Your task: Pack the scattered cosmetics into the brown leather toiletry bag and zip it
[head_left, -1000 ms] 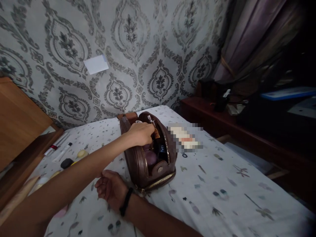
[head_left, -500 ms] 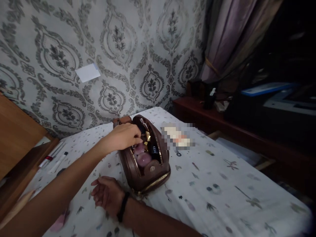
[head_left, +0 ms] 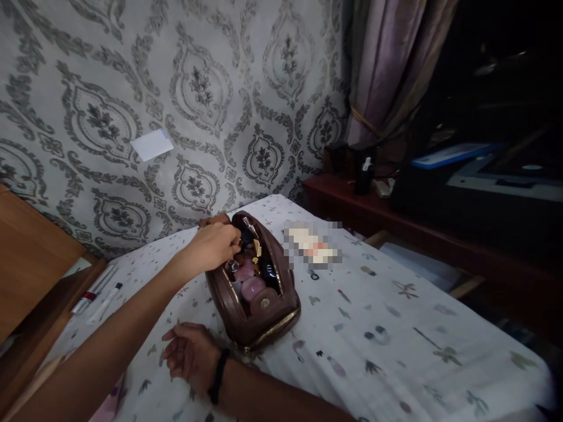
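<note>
Brown bag [head_left: 259,315] on printed sheet [head_left: 387,346] reached by left hand [head_left: 215,246]

At its far-left rim, fingers are bent; whether anything is grasped cannot be told; near left, the right hand [head_left: 191,354] is seen loosely curled, released

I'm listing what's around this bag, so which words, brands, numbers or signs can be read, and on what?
No text can be read.
Dark item in the brown bag: pale mark, too small to read.
Pixelated object beside the bag: unreadable.
White card on the wall: no writing discernible.
</note>
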`<action>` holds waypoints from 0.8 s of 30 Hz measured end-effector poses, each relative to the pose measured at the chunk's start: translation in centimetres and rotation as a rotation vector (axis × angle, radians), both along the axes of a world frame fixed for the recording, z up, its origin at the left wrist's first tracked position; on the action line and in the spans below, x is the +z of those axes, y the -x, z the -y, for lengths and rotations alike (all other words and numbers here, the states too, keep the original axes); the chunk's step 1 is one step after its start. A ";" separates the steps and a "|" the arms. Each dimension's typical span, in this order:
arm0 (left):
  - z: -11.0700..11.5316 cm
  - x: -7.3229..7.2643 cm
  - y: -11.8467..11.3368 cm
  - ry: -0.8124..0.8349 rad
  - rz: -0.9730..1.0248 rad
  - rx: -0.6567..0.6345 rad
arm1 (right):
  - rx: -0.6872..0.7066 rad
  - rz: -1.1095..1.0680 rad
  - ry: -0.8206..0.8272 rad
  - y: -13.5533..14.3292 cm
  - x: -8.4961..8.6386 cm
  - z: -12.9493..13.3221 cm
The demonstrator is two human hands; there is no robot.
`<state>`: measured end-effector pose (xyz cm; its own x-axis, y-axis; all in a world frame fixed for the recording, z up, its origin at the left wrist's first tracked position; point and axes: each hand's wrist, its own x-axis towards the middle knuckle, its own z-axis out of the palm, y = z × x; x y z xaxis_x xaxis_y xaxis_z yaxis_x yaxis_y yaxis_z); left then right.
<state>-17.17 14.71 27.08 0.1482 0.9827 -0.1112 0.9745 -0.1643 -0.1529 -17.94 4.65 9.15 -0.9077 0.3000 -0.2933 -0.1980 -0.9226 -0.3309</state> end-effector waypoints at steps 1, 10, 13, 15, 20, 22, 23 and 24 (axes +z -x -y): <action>-0.3 -0.1 -0.1 -0.034 -0.024 0.012 | -0.002 -0.006 0.002 0.0 -0.1 0.0; -1.1 -0.3 -1.6 -0.095 -0.282 0.013 | 0.046 0.019 0.011 -0.3 0.7 -0.2; -1.0 -0.1 -1.4 -0.100 -0.339 0.040 | 0.034 0.015 -0.003 -0.4 0.8 -0.2; -0.9 0.1 -1.1 -0.103 -0.356 0.078 | 0.027 0.007 -0.008 -0.5 0.8 -0.1; -0.9 0.3 -0.6 -0.108 -0.347 0.107 | 0.020 0.000 -0.006 -0.5 0.6 -0.2; -0.9 0.3 -0.6 -0.109 -0.362 0.102 | 0.020 -0.006 -0.005 -0.4 0.5 -0.3; -0.9 0.3 -0.7 -0.111 -0.369 0.098 | 0.022 -0.007 -0.004 -0.3 0.4 -0.3; -0.9 0.3 -0.7 -0.114 -0.375 0.093 | 0.023 -0.008 -0.005 -0.3 0.2 -0.3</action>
